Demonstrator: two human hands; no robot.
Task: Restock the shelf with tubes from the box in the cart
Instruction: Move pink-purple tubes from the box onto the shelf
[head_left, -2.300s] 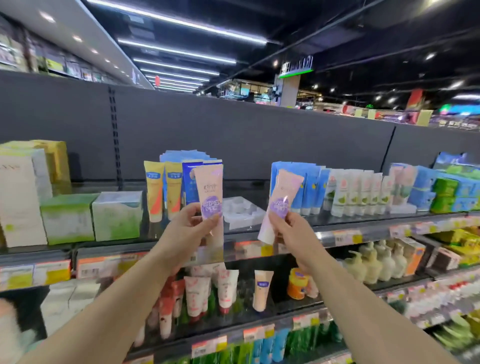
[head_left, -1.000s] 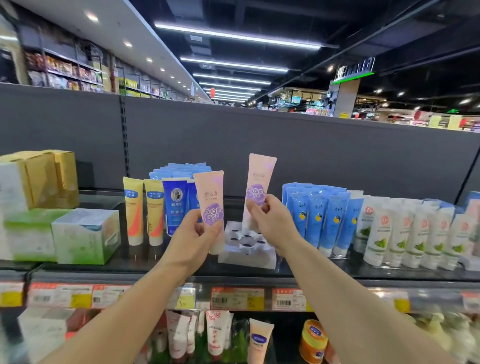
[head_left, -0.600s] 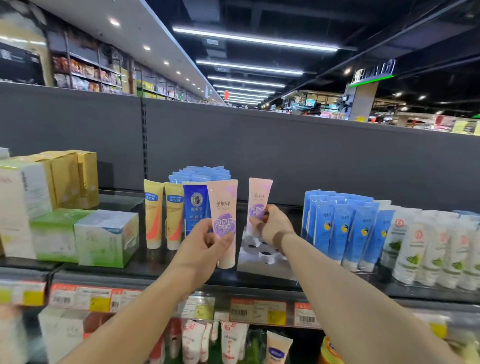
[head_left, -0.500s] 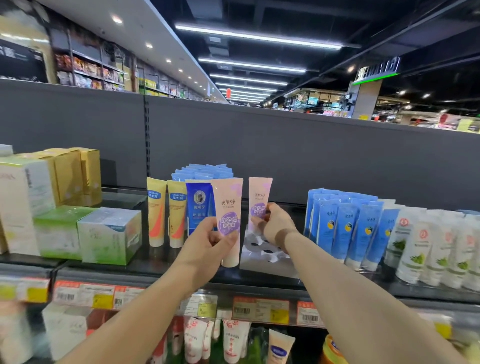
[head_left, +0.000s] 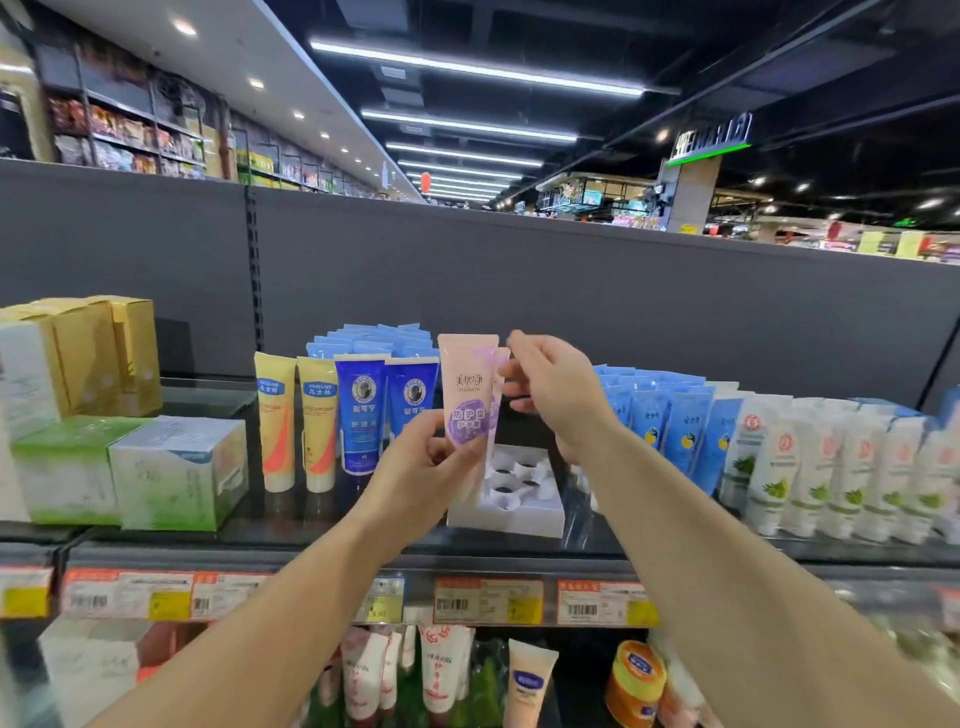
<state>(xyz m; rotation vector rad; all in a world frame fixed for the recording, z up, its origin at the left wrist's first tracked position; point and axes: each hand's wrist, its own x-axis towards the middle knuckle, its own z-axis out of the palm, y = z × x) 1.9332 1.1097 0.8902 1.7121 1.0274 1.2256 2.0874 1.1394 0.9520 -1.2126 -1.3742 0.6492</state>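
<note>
Changed since half a second ago: right hand (head_left: 553, 400) up and off the rear pink tube (head_left: 502, 371), fingers apart and relaxed, clamped on nothing. Thumb just beside the tube edge; touching or not, cannot tell. Rear pink tube upright at the back of the white holed tray (head_left: 511, 519) on the top shelf (head_left: 208, 545), mostly hidden behind the front pink tube (head_left: 467, 384). Probably put at the back first, to keep the front holes free.

Left hand (head_left: 421, 467) curled round the lower part of the front pink tube, cap down, label to the aisle. Likely held so to drop straight into a free hole, beside the blue tubes (head_left: 361, 415). Box and cart not in view.
</note>
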